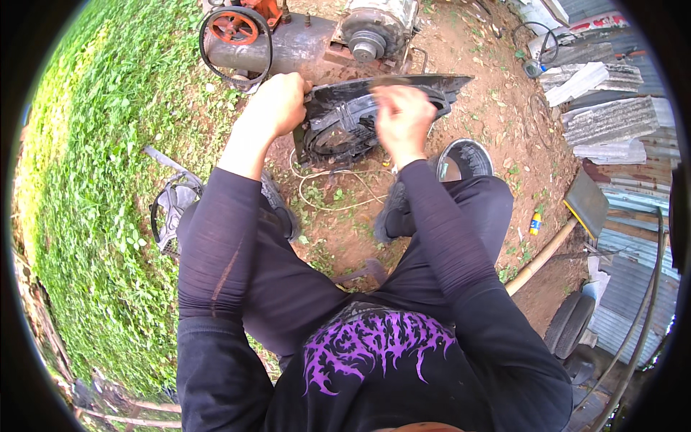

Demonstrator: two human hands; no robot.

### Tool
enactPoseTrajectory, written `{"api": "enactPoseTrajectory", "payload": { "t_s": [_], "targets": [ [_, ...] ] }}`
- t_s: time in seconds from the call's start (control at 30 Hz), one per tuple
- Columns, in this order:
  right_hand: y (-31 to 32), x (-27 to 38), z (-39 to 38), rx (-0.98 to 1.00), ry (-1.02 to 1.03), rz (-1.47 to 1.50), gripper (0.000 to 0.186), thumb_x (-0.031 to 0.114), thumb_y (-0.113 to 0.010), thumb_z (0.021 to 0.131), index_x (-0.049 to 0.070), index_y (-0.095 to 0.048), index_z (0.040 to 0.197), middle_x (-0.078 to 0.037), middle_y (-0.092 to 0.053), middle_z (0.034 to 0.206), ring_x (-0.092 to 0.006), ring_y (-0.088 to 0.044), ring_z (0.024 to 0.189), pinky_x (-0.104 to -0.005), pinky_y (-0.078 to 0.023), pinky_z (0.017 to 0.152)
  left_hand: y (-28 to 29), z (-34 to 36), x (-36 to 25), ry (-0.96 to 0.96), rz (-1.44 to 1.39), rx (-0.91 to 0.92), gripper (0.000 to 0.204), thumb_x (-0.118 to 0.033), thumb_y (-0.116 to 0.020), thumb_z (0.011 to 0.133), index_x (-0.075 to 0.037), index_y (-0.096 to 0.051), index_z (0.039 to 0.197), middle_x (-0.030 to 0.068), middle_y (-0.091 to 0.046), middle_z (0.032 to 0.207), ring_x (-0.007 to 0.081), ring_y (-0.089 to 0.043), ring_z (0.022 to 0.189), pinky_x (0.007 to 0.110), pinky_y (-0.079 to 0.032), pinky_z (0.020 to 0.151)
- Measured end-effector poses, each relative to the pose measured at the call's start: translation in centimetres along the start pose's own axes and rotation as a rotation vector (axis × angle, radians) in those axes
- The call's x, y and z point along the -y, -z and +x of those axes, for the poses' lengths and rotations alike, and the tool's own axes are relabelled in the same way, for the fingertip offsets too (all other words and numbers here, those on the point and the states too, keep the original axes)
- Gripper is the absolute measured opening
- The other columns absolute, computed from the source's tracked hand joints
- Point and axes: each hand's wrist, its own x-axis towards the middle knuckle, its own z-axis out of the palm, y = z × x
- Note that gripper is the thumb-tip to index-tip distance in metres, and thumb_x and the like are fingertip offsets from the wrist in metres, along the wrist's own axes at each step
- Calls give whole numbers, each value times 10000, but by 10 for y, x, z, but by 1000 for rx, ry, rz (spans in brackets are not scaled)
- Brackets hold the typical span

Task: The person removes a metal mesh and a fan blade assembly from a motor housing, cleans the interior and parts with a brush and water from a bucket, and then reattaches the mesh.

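Note:
A dirty black part (335,122) with ribs and a round opening, like a fan shroud, stands tilted in front of me between my feet. My left hand (282,104) is closed on its upper left edge. Over its right half is my right hand (405,119), fingers curled in and blurred by motion. A brownish smear shows at those fingers, too blurred to name. Below the part, a thin pale cord (345,207) lies looped on the dirt. A black bucket (475,158) stands beside my right knee, with something inside I cannot make out.
Beyond the part lies a rusty tank (299,45) with a red belt wheel (234,27) and a motor (376,32). At right are a shovel (586,203), a yellow bottle (535,223), tires (570,324) and grey sheet pieces (608,119). A grey strapped item (176,209) lies left.

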Motion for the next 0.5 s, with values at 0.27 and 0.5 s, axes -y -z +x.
{"api": "enactPoseTrajectory", "payload": {
  "t_s": [0.27,0.5],
  "targets": [
    [0,0,11,-91,-76,-112,111,139,-718,878,230,-780,876,28,-750,937,-201,-683,932,-408,-470,850,-3,-2,9,-10,-40,-34,467,38,-664,822,-22,-715,1282,254,-711,1165,371,-691,1145,427,-539,998],
    [-15,21,6,-186,-122,118,130,27,-750,805,104,-752,911,-68,-742,933,-269,-695,938,-418,-508,886,2,-2,13,-70,-93,13,475,46,-660,799,-23,-725,1265,257,-717,1136,384,-698,1122,426,-541,982]
  ]
}}
